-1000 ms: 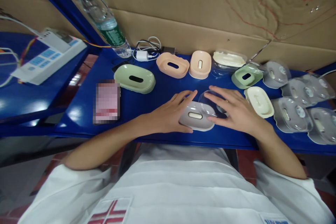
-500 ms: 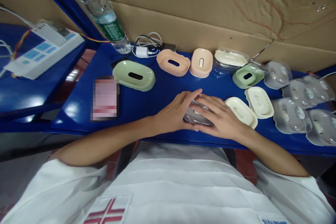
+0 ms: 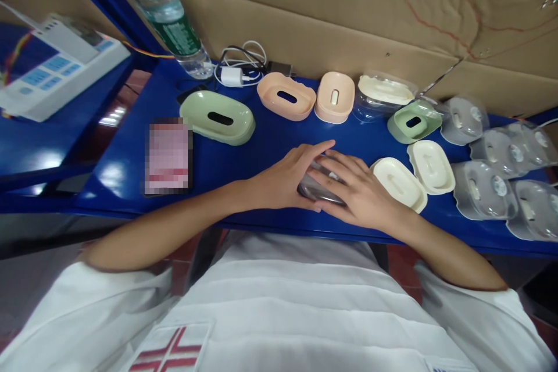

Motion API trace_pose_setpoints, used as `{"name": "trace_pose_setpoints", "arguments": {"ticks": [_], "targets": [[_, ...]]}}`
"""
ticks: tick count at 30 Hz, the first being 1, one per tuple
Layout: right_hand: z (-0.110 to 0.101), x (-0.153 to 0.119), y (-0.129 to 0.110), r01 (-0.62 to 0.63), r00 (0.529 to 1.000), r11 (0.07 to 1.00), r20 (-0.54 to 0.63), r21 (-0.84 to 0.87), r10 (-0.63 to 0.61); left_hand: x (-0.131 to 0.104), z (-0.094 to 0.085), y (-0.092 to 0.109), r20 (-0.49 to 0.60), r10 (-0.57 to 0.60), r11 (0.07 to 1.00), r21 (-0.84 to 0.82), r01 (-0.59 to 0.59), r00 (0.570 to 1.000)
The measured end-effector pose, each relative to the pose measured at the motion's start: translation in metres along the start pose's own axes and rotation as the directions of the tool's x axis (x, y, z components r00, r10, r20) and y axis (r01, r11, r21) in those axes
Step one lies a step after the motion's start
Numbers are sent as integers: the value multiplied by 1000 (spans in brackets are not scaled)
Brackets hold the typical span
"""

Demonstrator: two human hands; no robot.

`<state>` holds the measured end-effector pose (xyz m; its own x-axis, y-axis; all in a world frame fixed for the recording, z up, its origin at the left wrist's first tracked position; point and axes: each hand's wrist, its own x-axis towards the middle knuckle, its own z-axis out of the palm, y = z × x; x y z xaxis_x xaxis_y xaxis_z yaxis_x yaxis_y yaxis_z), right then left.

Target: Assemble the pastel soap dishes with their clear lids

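Observation:
Between my two hands is a grey soap dish with a clear plastic cover [image 3: 323, 181], low over the blue table near its front edge. My left hand [image 3: 292, 177] wraps its left side, with the thumb along the top edge. My right hand [image 3: 360, 189] lies over its top and right side, fingers curled across the cover. Much of the dish is hidden under the fingers. Just right of my right hand sit two cream soap dish parts, a nearer one [image 3: 400, 184] and a farther one [image 3: 431, 167].
Behind are a green tray [image 3: 233, 129], two peach dish parts [image 3: 286, 110], a cream dish in clear plastic [image 3: 386, 91] and a green dish [image 3: 403, 129]. Several covered grey dishes [image 3: 486, 192] stand right. Left are a blurred phone-like item [image 3: 169, 157], bottle [image 3: 178, 35] and power strip [image 3: 65, 78].
Both hands and the covered dish between them have shifted slightly left relative to the cream parts. My right hand's fingers reach farther over the cover. The camera view has tilted a little.

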<state>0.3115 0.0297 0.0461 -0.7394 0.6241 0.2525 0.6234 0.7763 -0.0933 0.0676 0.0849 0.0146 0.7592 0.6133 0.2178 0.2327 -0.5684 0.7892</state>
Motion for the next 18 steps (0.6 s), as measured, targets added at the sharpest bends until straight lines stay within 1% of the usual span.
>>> {"name": "trace_pose_setpoints", "arguments": {"ticks": [4,7,14,18], "targets": [[-1,1,2,5,1000,1000,9,7,-5,1,-5,2,24,0,1000,-15,0,1000],[-1,1,1,21,1000,1000,6,-3,-21,0,-4,2,35,14,1000,14,-14,999],[-2,2,-1,10,999,999,38,-30,-9,0,-3,1,34,31,998,49,-33,999],[-5,3,0,67,997,995,29,-77,-65,0,-1,3,28,49,995,87,-51,998]]}}
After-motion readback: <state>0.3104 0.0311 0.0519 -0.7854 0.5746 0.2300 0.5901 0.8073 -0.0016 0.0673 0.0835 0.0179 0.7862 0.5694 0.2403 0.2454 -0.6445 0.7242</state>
